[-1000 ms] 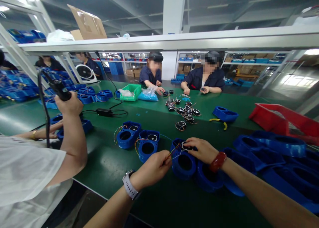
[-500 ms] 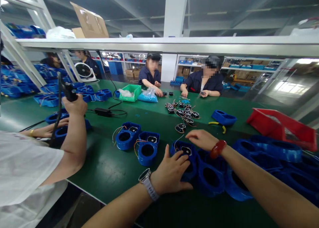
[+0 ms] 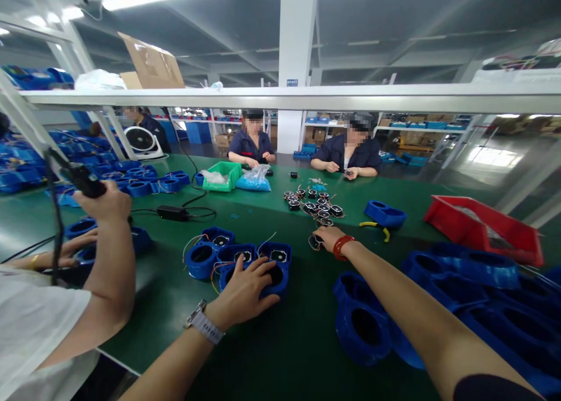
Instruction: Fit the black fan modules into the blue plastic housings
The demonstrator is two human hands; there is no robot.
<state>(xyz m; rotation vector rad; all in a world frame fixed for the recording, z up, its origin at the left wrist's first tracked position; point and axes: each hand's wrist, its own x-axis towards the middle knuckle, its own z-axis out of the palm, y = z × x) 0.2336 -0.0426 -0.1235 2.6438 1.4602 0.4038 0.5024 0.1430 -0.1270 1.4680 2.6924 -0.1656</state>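
My left hand [image 3: 243, 290] lies with fingers spread across a blue plastic housing [image 3: 284, 266], which has a large round hole and a small black motor [image 3: 279, 255] in its upper end. Part of this housing is hidden under the fingers. Two similar housings with motors and coloured wires stand against it on the left, the farthest being the blue housing [image 3: 199, 262]. Reaching forward, my right hand [image 3: 329, 237] has its fingers closed around a black wired motor [image 3: 314, 242] at the near end of a motor pile [image 3: 322, 205].
Blue housings [image 3: 363, 325] crowd the right side. Behind them are a red bin [image 3: 482, 225], yellow-handled pliers [image 3: 379, 228] and another housing [image 3: 385, 213]. A green bin [image 3: 228, 176] and bag of blue parts [image 3: 254, 182] stand farther back. At left, a co-worker's hand [image 3: 107, 205] grips a dark tool.
My left hand has slid the housing left against the other two. My right hand has moved forward from beside that housing and taken hold of a motor. The co-worker's tool has shifted left.
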